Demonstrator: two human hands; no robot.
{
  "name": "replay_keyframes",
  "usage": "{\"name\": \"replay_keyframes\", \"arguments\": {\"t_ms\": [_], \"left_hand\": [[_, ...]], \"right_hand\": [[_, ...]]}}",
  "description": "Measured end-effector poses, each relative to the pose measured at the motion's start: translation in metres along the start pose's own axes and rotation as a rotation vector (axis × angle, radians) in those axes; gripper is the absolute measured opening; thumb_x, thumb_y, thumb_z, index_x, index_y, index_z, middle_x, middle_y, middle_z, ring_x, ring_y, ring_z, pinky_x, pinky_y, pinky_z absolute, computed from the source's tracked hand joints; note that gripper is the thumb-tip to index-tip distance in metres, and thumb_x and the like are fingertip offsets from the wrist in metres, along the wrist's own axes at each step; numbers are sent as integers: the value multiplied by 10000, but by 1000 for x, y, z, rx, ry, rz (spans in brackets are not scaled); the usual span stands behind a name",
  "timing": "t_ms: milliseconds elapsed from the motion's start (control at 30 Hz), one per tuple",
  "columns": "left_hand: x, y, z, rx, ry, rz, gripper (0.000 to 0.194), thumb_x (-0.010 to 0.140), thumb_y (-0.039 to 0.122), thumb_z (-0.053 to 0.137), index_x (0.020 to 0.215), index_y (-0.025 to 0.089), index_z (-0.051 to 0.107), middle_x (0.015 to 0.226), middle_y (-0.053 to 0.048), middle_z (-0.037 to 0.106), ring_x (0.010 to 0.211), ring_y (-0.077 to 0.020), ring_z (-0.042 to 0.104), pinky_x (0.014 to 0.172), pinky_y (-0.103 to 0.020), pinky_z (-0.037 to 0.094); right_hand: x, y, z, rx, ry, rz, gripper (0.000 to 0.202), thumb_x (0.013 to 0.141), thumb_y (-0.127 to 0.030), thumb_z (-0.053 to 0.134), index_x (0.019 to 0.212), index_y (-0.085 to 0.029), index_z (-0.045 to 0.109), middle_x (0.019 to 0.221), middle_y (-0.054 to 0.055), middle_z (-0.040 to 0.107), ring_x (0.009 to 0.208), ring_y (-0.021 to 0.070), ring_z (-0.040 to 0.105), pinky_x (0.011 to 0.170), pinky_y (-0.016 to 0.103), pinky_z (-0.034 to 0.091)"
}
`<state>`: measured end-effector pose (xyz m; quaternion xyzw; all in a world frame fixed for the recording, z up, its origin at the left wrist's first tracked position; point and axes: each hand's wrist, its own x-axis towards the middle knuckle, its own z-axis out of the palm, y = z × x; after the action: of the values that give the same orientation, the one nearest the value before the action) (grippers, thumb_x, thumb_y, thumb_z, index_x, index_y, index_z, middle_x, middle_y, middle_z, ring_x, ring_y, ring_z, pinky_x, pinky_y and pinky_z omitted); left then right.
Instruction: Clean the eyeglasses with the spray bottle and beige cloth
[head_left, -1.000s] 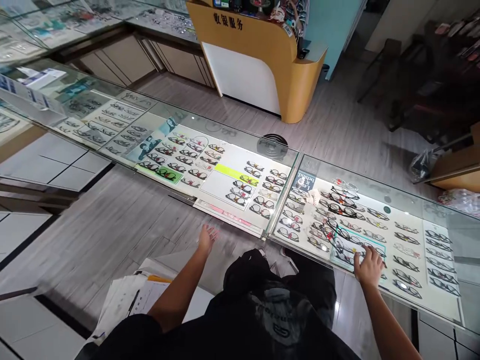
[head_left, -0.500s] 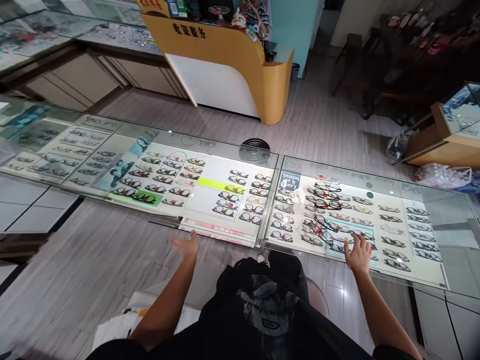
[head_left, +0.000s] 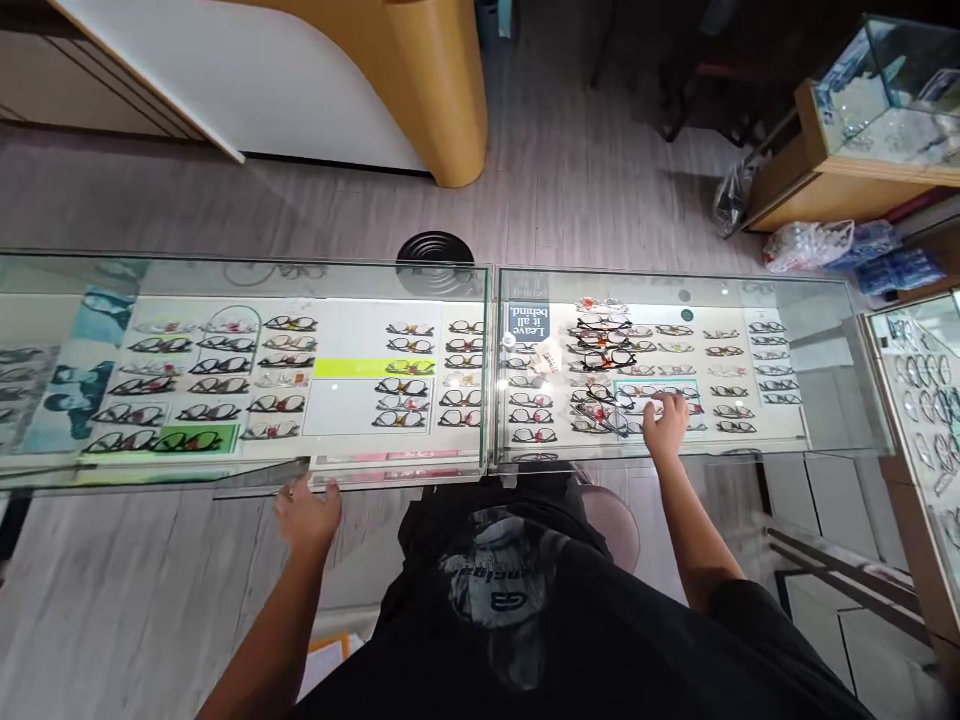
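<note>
My left hand (head_left: 307, 512) is at the front edge of the left glass display case (head_left: 360, 447), its thumb apart from the bent fingers. The fingertips are close to the end of a glass panel (head_left: 259, 488) that juts out from the case; whether they touch it I cannot tell. My right hand (head_left: 666, 425) is over the top of the right glass case (head_left: 832, 425), fingers loosely bent and nothing visible in them. Below it is a teal-edged card (head_left: 694, 385) bearing eyeglasses. To its left, several dark eyeglasses (head_left: 607, 358) overlap in a column, with more eyeglasses (head_left: 600, 415) nearer me.
Rows of eyeglasses (head_left: 214, 388) fill the left case. A crumpled paper tag (head_left: 546, 357) is near a "Leave it all behind" sign (head_left: 529, 320). Beyond the cases are a black coiled mat (head_left: 435, 250) and a yellow counter (head_left: 442, 90). A round stool (head_left: 611, 525) is beside me.
The view has swung downward and to the right. My left hand has come to the left case's front edge by the glass panel. My right hand remains over the right case, its fingers more bent.
</note>
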<state>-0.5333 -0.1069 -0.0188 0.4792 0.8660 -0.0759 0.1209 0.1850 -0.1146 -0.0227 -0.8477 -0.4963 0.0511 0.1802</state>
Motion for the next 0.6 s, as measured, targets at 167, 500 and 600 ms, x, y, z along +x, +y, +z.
{"name": "replay_keyframes", "arguments": {"t_ms": [167,500,600], "left_hand": [[51,-43,-17,65,-178,151,786,961,720,469,1442,117,618,1405,-262,592,1358,-454,561,1153,-564,474],[167,-62,-44,133,-111,568,1238,737,836,582,1680,57,394,1780,-328,186,1650,-523,231,1317,-598,277],[185,-49,-43,192,-240,455,1619,508,906,712,1759,39,159,1830,-346,-37,1684,-597,64,1303,-680,242]], "right_hand": [[-3,-52,0,5,21,78,327,995,-376,498,1125,-189,732,1249,177,679,1190,343,609,1037,468,460],[-2,-173,-1,-52,62,376,334,1007,-370,485,1038,-178,756,1177,180,720,1090,317,617,995,419,458],[29,-197,-4,-84,22,426,364,1037,-396,484,1080,-191,782,1227,181,748,1100,305,646,957,379,467]]}}
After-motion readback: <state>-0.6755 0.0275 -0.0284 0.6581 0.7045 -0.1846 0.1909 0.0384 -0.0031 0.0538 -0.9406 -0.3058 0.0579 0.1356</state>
